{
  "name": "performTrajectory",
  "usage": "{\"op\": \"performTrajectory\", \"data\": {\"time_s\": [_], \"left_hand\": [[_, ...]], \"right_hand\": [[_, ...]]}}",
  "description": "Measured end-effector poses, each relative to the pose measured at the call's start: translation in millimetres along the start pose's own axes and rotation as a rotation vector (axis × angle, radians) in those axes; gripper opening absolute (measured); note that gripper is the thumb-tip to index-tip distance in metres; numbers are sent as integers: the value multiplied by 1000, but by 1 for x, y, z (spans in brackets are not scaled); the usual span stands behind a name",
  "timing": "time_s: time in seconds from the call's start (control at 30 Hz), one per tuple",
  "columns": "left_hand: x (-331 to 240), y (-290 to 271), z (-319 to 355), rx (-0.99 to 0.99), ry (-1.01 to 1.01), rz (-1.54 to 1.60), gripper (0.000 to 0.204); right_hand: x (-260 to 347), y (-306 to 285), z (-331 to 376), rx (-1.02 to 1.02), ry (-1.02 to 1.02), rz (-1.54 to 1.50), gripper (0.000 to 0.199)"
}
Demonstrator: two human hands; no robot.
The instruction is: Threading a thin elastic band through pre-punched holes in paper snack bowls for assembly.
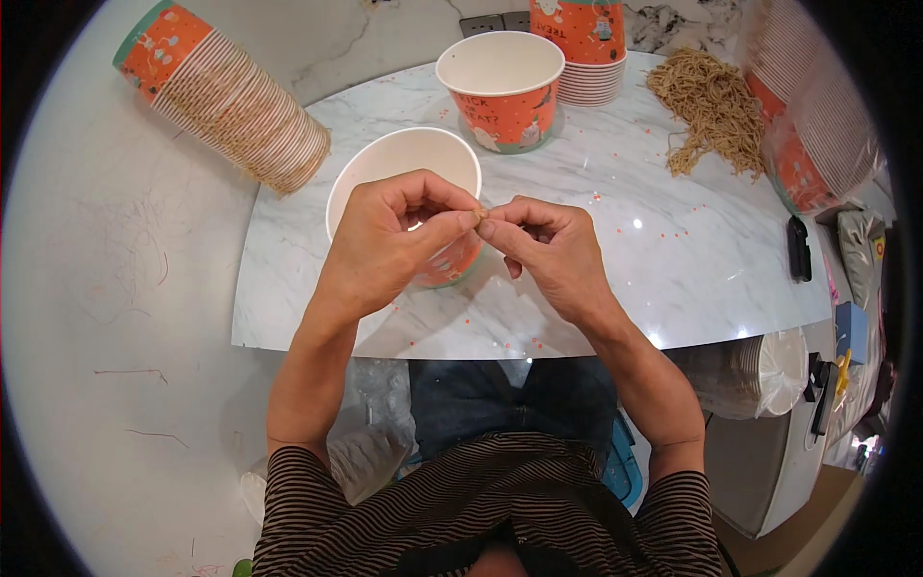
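My left hand (370, 236) and my right hand (548, 245) meet over the near part of the table. Thumb and forefinger of each are pinched together, fingertips touching. Something small and tan shows between the fingertips, too tiny to name. Right behind and below my left hand is an orange paper tub (404, 154) with a white inside and a green base edge; the hand hides part of it. Farther back, a second orange paper tub (500, 96) stands upright with its mouth up.
A stack of tubs (226, 101) with tan cords along it leans at the left. An upside-down stack (588, 58) stands at the back. A heap of tan cords (711, 111) lies right, beside plastic-wrapped tubs (817, 125). A black object (799, 248) sits by the right edge. Orange specks dot the marbled table (692, 288).
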State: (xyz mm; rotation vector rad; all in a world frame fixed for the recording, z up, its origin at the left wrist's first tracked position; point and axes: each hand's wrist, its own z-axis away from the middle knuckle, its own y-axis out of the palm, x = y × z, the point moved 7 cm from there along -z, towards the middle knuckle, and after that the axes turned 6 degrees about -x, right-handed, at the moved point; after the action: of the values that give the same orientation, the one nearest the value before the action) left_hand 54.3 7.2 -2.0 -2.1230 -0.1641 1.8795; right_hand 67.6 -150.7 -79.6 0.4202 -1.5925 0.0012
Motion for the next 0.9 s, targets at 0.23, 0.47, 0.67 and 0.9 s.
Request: {"op": "performTrajectory", "data": {"time_s": [0.23, 0.47, 0.67, 0.9], "left_hand": [[-2, 1, 1, 59, 32, -8, 7], [-2, 0, -2, 64, 102, -8, 9], [-4, 5, 1, 144, 56, 45, 7], [-2, 3, 0, 133, 6, 62, 6]], "right_hand": [[-6, 2, 1, -70, 19, -242, 22], [-10, 3, 3, 5, 103, -115, 23], [-10, 6, 2, 22, 101, -179, 21], [-19, 7, 1, 102, 198, -542, 18]]}}
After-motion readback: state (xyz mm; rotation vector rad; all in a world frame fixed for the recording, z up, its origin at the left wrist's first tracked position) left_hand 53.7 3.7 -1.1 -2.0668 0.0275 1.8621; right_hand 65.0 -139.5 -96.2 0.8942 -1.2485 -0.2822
